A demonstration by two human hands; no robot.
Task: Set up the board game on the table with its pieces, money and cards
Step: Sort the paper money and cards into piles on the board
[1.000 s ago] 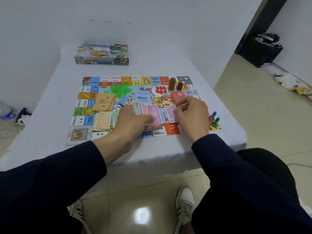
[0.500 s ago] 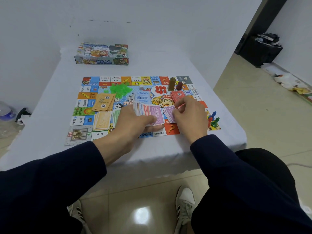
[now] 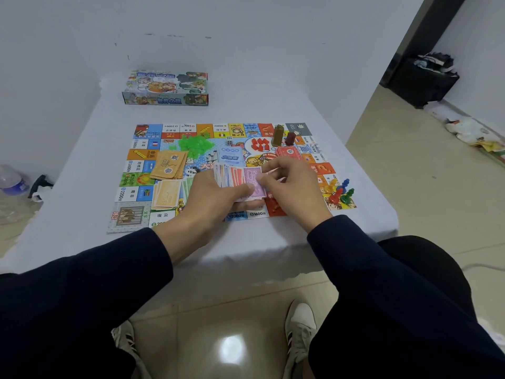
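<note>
- Right hand now sits closer against the fanned play money than a second ago, fingers pinching a purple note's edge.
- Left hand grips the fan from below, above the game board.
- Judgement: peel one note at a time; keep the left thumb firm so the fan does not spill onto the sorted tan stacks.

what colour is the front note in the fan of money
Purple, the front note of the fan held by the left hand; head view.
</note>
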